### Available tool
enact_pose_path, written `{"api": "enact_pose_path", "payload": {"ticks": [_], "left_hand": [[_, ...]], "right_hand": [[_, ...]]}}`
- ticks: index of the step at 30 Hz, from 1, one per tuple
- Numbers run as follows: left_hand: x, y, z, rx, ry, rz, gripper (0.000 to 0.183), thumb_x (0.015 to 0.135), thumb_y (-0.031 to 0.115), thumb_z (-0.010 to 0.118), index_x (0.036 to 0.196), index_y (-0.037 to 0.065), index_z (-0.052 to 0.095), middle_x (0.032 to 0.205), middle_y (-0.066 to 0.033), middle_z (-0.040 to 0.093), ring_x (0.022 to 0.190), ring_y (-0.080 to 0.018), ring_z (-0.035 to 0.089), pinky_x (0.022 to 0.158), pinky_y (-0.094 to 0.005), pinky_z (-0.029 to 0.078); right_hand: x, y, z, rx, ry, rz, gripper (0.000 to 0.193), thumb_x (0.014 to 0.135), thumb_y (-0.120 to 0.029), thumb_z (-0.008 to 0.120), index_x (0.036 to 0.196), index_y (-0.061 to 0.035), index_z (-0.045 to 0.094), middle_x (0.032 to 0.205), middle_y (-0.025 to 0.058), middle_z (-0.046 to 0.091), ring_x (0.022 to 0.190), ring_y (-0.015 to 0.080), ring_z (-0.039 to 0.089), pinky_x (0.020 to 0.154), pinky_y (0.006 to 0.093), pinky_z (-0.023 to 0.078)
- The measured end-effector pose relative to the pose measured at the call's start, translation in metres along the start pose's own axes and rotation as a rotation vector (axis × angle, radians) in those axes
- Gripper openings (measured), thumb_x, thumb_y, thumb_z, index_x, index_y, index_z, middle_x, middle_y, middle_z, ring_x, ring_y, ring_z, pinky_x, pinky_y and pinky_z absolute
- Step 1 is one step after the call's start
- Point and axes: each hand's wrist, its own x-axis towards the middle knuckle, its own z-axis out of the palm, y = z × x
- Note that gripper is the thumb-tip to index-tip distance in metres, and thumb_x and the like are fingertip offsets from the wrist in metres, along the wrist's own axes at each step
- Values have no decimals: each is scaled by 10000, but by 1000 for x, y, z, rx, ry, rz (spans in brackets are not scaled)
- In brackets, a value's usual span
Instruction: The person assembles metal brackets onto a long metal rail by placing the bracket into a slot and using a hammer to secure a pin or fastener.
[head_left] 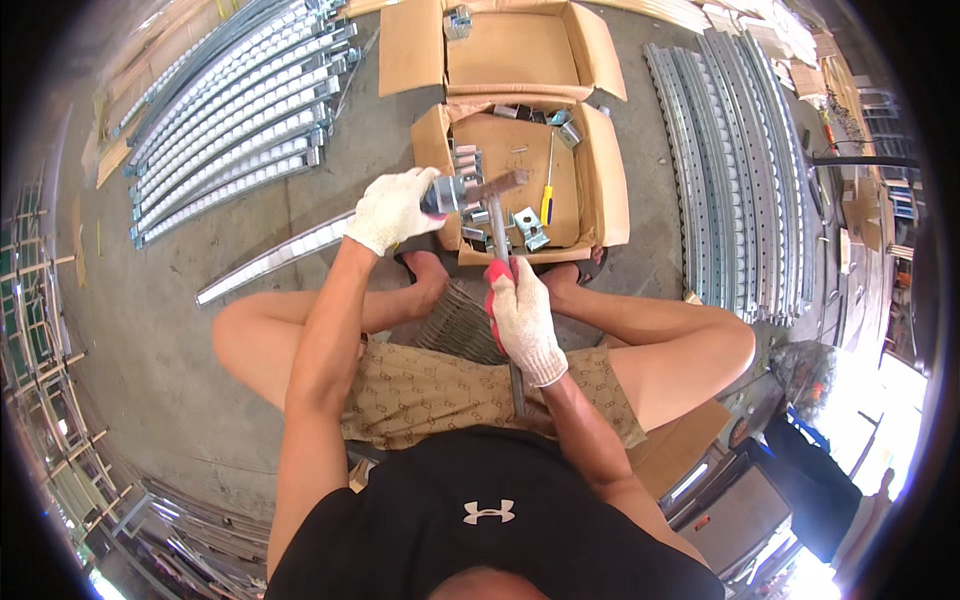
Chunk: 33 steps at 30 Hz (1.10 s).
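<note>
My left hand (392, 212), in a white knit glove, is closed around the end of a metal roller track (285, 257) with white rollers. The track slants down to the left past my knee. A metal end bracket (447, 194) shows just beyond my fingers. My right hand (522, 318), in a white glove with a red palm, grips the handle of a hammer (497, 187). The hammer's rusty head is beside the bracket; whether they touch I cannot tell. Below them, an open cardboard box (603, 175) contains loose metal brackets (531, 228) and a yellow-handled screwdriver (547, 204).
A second open cardboard box (412, 50) stands behind the first. Stacked roller tracks (240, 120) lie at the far left, and perforated metal rails (735, 180) lie at the right. My bent legs flank a ribbed seat or mat (455, 325) on the concrete floor (150, 330).
</note>
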Motion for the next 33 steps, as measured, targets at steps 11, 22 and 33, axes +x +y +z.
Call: {"api": "enact_pose_path", "payload": {"ticks": [11,22,33], "left_hand": [[-4,3,4,4,-54,-45,466,803,425,790,1146,131,673,1047,-152,726,975,-385,708,865,-474,567],[-6,-5,9,25,-10,-47,478,788,423,814,1126,111,684,1021,-147,719,964,-375,718,862,-475,579],[-16,15,-10,-24,22,-146,538,755,391,845,1215,159,690,1115,-110,710,1035,-349,707,877,-455,575]], "right_hand": [[-7,-3,12,-265,137,-304,160,1032,-100,517,1122,2,601,723,47,593,587,138,548,532,326,460],[8,-9,-1,-261,115,-154,293,1026,-228,625,1130,44,591,873,301,708,823,457,731,711,475,567],[105,-48,47,-156,-36,-118,566,771,-363,853,1076,52,617,832,159,719,669,236,709,647,368,580]]}}
